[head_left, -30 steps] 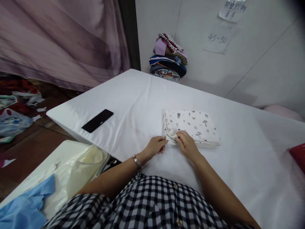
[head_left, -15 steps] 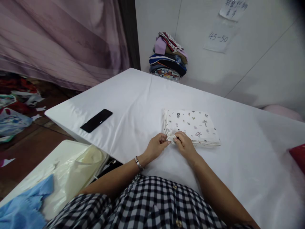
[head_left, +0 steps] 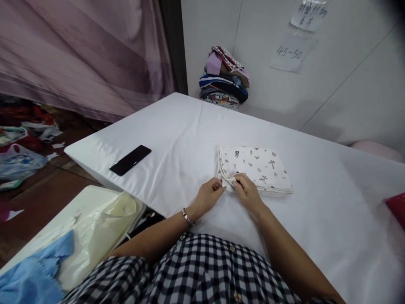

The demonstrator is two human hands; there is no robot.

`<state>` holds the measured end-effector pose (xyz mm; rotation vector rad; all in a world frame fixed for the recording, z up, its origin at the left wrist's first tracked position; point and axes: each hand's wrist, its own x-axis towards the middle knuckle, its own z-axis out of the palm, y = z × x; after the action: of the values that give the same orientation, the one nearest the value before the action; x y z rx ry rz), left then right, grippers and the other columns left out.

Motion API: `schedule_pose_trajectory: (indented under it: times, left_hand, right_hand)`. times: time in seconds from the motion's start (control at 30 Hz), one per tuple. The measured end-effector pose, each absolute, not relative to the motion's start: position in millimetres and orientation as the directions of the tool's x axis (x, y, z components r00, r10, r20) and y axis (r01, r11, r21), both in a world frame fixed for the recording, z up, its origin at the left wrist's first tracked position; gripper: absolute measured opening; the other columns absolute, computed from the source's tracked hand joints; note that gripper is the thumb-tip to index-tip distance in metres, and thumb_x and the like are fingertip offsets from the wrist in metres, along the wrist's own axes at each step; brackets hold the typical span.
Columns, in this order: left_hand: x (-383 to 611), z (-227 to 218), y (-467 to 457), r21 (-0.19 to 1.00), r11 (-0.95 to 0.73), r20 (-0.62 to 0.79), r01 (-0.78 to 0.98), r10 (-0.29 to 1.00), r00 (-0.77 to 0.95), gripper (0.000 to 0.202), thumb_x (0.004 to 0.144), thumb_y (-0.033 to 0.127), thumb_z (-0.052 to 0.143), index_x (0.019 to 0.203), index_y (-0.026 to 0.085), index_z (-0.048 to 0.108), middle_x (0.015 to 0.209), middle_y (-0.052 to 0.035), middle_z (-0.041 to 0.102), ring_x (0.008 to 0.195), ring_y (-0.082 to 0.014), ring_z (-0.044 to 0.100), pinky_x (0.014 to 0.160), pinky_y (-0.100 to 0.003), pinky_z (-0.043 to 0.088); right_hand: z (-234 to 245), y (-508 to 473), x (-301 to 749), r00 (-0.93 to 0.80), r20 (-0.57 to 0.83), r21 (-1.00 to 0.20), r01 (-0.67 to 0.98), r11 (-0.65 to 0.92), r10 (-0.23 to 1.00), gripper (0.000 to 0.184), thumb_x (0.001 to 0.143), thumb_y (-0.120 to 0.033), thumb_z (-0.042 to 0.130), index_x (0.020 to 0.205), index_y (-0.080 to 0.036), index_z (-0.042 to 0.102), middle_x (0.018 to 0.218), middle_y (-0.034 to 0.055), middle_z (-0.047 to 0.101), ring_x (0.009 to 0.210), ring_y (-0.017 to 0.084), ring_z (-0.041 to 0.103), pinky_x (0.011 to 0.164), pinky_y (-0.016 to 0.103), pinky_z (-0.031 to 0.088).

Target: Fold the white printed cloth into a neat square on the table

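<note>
A folded white cloth (head_left: 253,164) printed with small plants and figures lies on the white-covered table (head_left: 177,156) in front of me. Its near left corner is lifted and bunched between my two hands. My right hand (head_left: 245,188) pinches several layers at that corner, thumb on top. Just left of it, my left hand (head_left: 210,193) has its thumb and fingertips closed on the cloth's edge at the same corner. The rest of the cloth lies flat, its layered edges showing along the left and near sides.
A black phone-like slab (head_left: 130,160) lies on the table's left part. Beyond the far edge stands a stack of folded clothes (head_left: 224,78) by the wall. At lower left, a white surface (head_left: 85,198) holds plastic sheeting and a blue cloth (head_left: 38,270). Something red (head_left: 397,209) sits at the right edge.
The hands stay at the same corner, with only slight finger movement. The whole view has shifted very slightly; the cloth lies in the same place.
</note>
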<state>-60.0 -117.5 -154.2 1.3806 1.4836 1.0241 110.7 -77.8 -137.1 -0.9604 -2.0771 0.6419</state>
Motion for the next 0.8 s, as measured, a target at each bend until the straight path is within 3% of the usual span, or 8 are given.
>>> schedule_pose_trajectory:
  times: [0.13, 0.27, 0.33, 0.5, 0.8]
  left_hand:
    - [-62.5, -152.6, -120.6, 0.919, 0.047, -0.019, 0.392, 0.997, -0.074, 0.013, 0.074, 0.025, 0.059, 0.084, 0.019, 0.055, 0.069, 0.0051, 0.055, 0.061, -0.0094, 0.05, 0.06, -0.021, 0.041]
    - [-64.2, -151.9, -122.2, 0.883, -0.034, 0.09, 0.468, 0.991, -0.097, 0.036, 0.072, 0.023, 0.062, 0.107, 0.022, 0.053, 0.093, 0.0019, 0.059, 0.062, -0.0083, 0.05, 0.064, -0.023, 0.043]
    - [-63.9, -151.1, -122.5, 0.87, -0.088, 0.127, 0.486, 0.991, -0.049, 0.038, 0.074, 0.022, 0.06, 0.112, 0.023, 0.053, 0.096, 0.0014, 0.06, 0.064, -0.0089, 0.051, 0.066, -0.024, 0.044]
    - [-62.3, -147.2, -124.0, 0.853, -0.105, 0.115, 0.511, 0.993, 0.012, 0.017, 0.078, 0.025, 0.055, 0.093, 0.022, 0.063, 0.085, 0.0017, 0.064, 0.073, -0.0117, 0.055, 0.069, -0.024, 0.044]
    - [-63.6, -148.4, -124.6, 0.905, -0.012, 0.026, 0.426, 0.999, -0.026, 0.014, 0.075, 0.02, 0.053, 0.082, 0.02, 0.065, 0.07, 0.0043, 0.063, 0.063, -0.0099, 0.054, 0.061, -0.02, 0.042]
  right_hand:
    - [-132.9, -77.3, 112.3, -0.405, 0.431, -0.716, 0.39, 0.579, 0.806, 0.013, 0.091, -0.026, 0.04, 0.083, -0.021, 0.05, 0.082, 0.0032, 0.052, 0.077, 0.016, 0.05, 0.07, 0.029, 0.039]
    - [-133.4, -77.9, 111.8, -0.419, 0.428, -0.709, 0.395, 0.585, 0.801, 0.014, 0.091, -0.026, 0.039, 0.085, -0.021, 0.051, 0.082, 0.0036, 0.052, 0.077, 0.017, 0.049, 0.07, 0.029, 0.039]
    - [-134.3, -78.4, 111.3, -0.424, 0.422, -0.708, 0.398, 0.584, 0.801, 0.015, 0.091, -0.026, 0.039, 0.085, -0.021, 0.051, 0.082, 0.0038, 0.052, 0.077, 0.017, 0.049, 0.071, 0.03, 0.039]
    - [-135.1, -78.4, 111.7, -0.419, 0.422, -0.701, 0.412, 0.582, 0.804, 0.016, 0.091, -0.028, 0.039, 0.085, -0.02, 0.051, 0.083, 0.0039, 0.053, 0.076, 0.016, 0.049, 0.069, 0.03, 0.039]
    - [-133.5, -78.3, 112.2, -0.427, 0.452, -0.669, 0.418, 0.614, 0.783, 0.014, 0.092, -0.025, 0.039, 0.085, -0.021, 0.05, 0.082, 0.0036, 0.052, 0.076, 0.017, 0.049, 0.069, 0.03, 0.039]
